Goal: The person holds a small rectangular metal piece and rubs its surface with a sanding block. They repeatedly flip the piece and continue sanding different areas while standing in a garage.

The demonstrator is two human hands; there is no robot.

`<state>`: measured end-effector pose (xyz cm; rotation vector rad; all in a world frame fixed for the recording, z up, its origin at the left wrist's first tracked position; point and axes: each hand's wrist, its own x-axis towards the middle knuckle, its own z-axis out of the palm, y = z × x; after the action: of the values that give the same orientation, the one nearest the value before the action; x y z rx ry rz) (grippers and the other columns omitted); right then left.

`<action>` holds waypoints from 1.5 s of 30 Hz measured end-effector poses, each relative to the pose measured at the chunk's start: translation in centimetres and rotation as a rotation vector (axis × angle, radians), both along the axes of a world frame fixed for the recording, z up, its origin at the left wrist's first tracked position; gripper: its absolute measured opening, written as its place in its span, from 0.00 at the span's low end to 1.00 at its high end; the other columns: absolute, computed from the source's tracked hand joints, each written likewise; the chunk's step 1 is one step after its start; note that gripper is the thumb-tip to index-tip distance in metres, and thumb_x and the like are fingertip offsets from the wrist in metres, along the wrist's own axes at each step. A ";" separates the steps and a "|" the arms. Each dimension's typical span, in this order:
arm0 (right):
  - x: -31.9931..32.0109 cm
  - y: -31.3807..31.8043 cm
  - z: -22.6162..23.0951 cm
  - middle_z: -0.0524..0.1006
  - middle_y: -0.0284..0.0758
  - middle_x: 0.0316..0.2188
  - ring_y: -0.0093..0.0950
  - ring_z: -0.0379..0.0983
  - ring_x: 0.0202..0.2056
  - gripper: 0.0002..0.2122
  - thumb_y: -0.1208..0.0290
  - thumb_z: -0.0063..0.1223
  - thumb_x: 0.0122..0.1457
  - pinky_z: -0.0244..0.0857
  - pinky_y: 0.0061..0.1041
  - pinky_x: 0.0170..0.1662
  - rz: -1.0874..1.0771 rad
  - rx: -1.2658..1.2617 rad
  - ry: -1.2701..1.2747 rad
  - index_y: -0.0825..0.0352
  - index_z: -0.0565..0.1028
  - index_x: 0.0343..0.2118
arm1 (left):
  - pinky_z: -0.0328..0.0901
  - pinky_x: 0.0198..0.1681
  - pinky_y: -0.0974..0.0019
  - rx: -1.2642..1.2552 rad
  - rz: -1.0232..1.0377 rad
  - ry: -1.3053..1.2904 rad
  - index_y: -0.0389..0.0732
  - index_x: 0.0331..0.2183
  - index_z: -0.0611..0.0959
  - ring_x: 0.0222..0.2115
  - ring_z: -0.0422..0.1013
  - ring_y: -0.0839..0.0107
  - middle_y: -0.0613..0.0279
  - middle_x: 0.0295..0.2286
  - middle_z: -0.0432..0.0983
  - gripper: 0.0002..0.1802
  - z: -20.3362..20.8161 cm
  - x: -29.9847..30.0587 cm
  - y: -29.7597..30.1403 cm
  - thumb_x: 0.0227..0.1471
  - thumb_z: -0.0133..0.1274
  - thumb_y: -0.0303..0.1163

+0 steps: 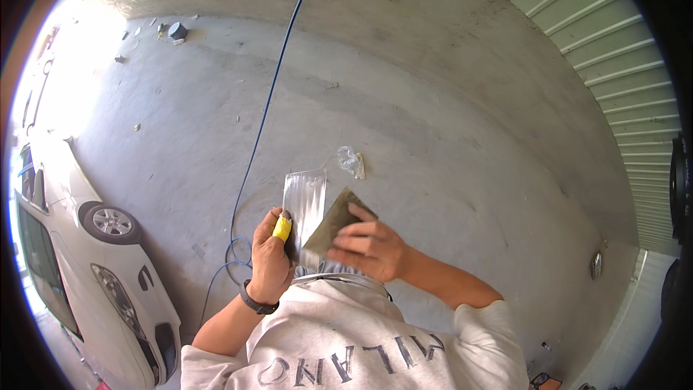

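My left hand, wearing a dark wrist strap, is closed round the near end of a pale rectangular plate with shiny whitish streaks. Something bright yellow sits at its thumb; I cannot tell if it is wrapped round the thumb or held. My right hand grips a flat, square, grey-brown spreader, fingers spread over its face and slightly blurred. The spreader's left edge overlaps or lies close beside the plate; whether they touch is unclear. Both are held in front of my waist.
A blue hose runs along the grey concrete floor and loops left of my hands. Crumpled clear plastic lies just beyond the plate. A white car stands at left, a dark round container far left, a ribbed wall at right.
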<state>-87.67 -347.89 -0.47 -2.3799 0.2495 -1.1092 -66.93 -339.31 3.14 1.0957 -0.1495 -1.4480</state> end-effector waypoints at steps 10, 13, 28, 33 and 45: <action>-1.9 -1.0 1.0 0.80 0.36 0.29 0.29 0.78 0.30 0.07 0.72 0.58 0.61 0.72 0.30 0.36 -0.446 0.990 0.065 0.65 0.77 0.40 | 0.62 0.27 0.66 -0.195 -0.252 -1.152 0.32 0.45 0.76 0.21 0.66 0.66 0.54 0.22 0.72 0.14 1.4 -0.4 1.3 0.56 0.45 0.21; -0.1 1.1 2.2 0.80 0.38 0.29 0.31 0.78 0.27 0.08 0.71 0.60 0.59 0.71 0.28 0.32 -0.346 0.702 0.137 0.65 0.76 0.39 | 0.61 0.25 0.62 -0.263 -0.232 -1.289 0.32 0.45 0.76 0.18 0.66 0.58 0.49 0.20 0.71 0.15 1.6 -0.1 1.1 0.54 0.44 0.20; 4.1 11.0 0.4 0.77 0.35 0.44 0.33 0.74 0.47 0.16 0.76 0.60 0.51 0.71 0.46 0.56 -0.058 -0.033 0.472 0.63 0.83 0.44 | 0.69 0.33 0.75 -0.128 0.112 -0.290 0.33 0.50 0.73 0.30 0.73 0.78 0.66 0.34 0.76 0.21 0.8 6.4 14.4 0.56 0.35 0.16; 7.0 18.3 0.8 0.79 0.37 0.42 0.37 0.77 0.44 0.16 0.77 0.57 0.52 0.73 0.43 0.53 0.038 -0.129 0.259 0.63 0.82 0.45 | 0.61 0.26 0.71 -0.103 0.188 -1.065 0.33 0.47 0.75 0.20 0.66 0.74 0.60 0.21 0.72 0.18 -0.4 9.1 22.2 0.55 0.40 0.17; 20.4 27.0 1.9 0.77 0.31 0.24 0.18 0.70 0.26 0.13 0.61 0.60 0.63 0.66 0.24 0.31 0.289 1.123 0.277 0.67 0.73 0.35 | 0.63 0.36 0.76 -0.022 0.429 -0.860 0.32 0.47 0.74 0.31 0.66 0.79 0.65 0.32 0.74 0.12 0.3 9.7 35.7 0.63 0.42 0.22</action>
<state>-67.26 -320.87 1.40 -1.4561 0.4542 -0.3123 -57.21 -303.60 3.44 1.5619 -0.4987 -0.5286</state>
